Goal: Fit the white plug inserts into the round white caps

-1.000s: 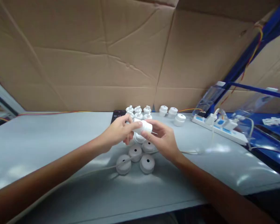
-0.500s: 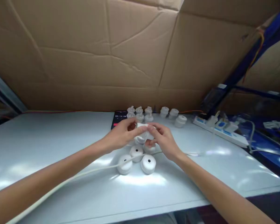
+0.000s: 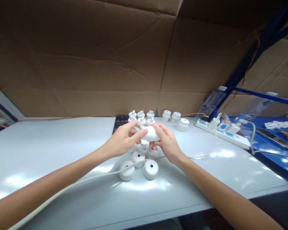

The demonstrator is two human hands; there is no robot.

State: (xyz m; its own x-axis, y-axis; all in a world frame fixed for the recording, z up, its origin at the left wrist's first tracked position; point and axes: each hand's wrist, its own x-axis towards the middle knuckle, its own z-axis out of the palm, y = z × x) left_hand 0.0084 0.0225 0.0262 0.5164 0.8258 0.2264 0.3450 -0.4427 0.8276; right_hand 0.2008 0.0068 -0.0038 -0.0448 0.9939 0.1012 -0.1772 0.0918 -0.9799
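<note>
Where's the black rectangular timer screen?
In the head view, the black rectangular timer screen lies left of centre towards the grey table's back, just beyond the left hand, beside the rear white round plastic pieces.

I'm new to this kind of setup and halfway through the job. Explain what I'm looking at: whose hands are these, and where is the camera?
There is no machine here: these are one person's bare left hand and right hand. The only view comes from a camera on that person's head, facing forward and down. Both hands hold a white rounded piece between them, above a grey tabletop. Nearer the camera sit white round housings with black dots on top. Behind the hands are white pieces with raised tops, beside a phone showing a timer. A power strip lies to the right.
</note>
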